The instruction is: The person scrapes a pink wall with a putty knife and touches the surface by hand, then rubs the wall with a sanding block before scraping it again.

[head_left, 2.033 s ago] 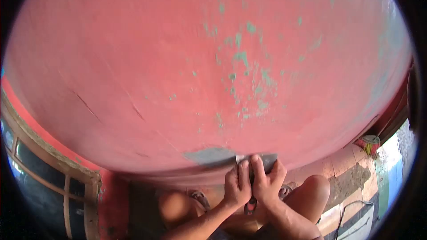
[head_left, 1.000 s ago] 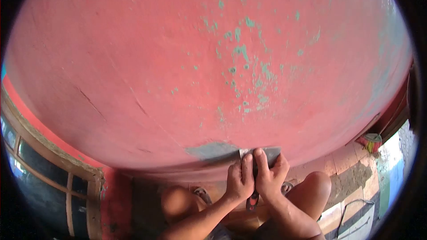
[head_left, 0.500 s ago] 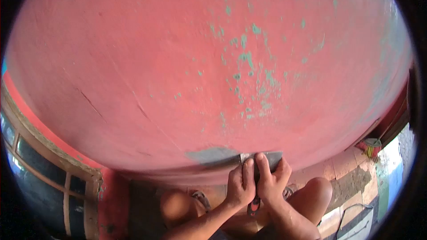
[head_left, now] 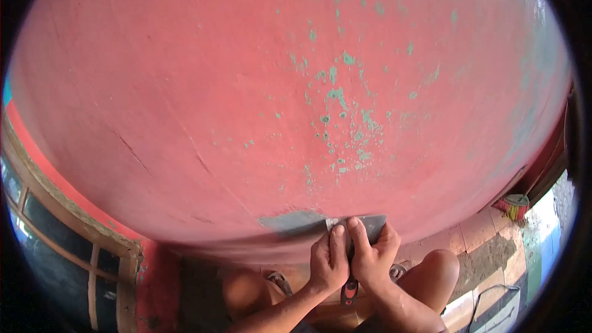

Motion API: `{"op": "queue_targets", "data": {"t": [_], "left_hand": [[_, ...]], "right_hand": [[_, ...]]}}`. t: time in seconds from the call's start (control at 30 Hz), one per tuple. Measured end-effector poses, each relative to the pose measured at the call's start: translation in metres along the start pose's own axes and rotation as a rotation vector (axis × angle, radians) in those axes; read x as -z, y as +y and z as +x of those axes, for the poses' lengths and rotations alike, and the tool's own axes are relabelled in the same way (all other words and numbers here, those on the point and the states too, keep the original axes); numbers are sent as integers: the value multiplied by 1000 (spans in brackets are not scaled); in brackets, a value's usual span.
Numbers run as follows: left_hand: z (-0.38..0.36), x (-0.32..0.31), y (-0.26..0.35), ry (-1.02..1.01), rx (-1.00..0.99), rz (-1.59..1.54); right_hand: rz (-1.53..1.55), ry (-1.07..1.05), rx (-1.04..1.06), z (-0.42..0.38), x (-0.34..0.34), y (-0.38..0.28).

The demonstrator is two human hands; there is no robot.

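A scraper with a wide metal blade (head_left: pixel 372 228) and a black and red handle (head_left: pixel 349 294) is held in both hands, low against a pink-red painted wall (head_left: pixel 203 80). My left hand (head_left: pixel 328 263) wraps the handle side, thumb up along the blade's left part. On the other side, my right hand (head_left: pixel 374 257) grips it too, with a finger laid on the blade. Just left of the blade lies a bare grey patch (head_left: pixel 291 221) in the red paint. Green flecks (head_left: pixel 336 94) show through the paint higher up. The blade's contact edge is hard to make out.
My bent knees (head_left: pixel 439 274) flank the hands, with sandalled feet (head_left: pixel 279 282) on the tiled floor. A framed window (head_left: pixel 55 228) stands at lower left. At right, a broom with coloured bristles (head_left: pixel 513 207) leans by the wall, and a dark cable (head_left: pixel 476 308) lies on the floor.
The wall's marks sit slightly lower in view, from a small head shift. Both hands and the scraper have moved slightly left and down in the picture, keeping the same grip.
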State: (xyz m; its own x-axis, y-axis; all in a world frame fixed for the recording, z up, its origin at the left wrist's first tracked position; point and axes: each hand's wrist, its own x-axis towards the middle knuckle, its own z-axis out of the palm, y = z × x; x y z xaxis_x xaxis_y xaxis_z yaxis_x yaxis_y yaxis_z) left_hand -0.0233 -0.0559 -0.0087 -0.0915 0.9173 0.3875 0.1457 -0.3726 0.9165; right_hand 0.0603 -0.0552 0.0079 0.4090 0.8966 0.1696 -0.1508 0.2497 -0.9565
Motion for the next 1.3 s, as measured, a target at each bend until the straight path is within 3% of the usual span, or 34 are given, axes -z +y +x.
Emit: {"op": "queue_targets", "data": {"t": [0.03, 0.1, 0.17, 0.27, 0.3, 0.4, 0.53, 0.57, 0.63, 0.77, 0.87, 1.03, 1.13, 1.3], "left_hand": [[-5, 1, -3, 45, -34, 197], [-16, 3, -16, 17, -80, 250], [-10, 6, -19, -74, 57, 60], [1, 3, -4, -16, -40, -44], [5, 13, 7, -115, 104, 42], [-5, 12, -20, -113, -22, 215], [-9, 7, -11, -44, 90, -17], [-6, 7, -10, -33, -20, 127], [5, 15, 12, -122, 207, 136], [-5, 0, -14, -13, -47, 5], [2, 13, 0, -120, 101, 152], [1, -4, -5, 7, -92, 29], [4, 9, 6, -90, 80, 107], [-1, 4, -6, -97, 65, 33]], "right_hand": [[-48, -15, -5, 1, 1, -5], [-85, 13, -5, -8, 3, 0], [-73, 53, 17, -8, 0, 4], [31, 59, 22, -4, -8, -2], [-61, 32, 35, 1, -6, -7], [-192, 18, 30, -2, 3, 2], [-19, 45, -23, -8, -4, 6], [-5, 29, -3, -3, -4, 2], [11, -8, -5, 0, -3, -7], [20, 77, 6, -10, 0, 15], [7, -1, -38, 0, 0, -9], [83, 92, -27, -7, 0, 11], [57, 12, -41, 0, 0, -6], [42, 93, -32, -6, 1, 10]]}}
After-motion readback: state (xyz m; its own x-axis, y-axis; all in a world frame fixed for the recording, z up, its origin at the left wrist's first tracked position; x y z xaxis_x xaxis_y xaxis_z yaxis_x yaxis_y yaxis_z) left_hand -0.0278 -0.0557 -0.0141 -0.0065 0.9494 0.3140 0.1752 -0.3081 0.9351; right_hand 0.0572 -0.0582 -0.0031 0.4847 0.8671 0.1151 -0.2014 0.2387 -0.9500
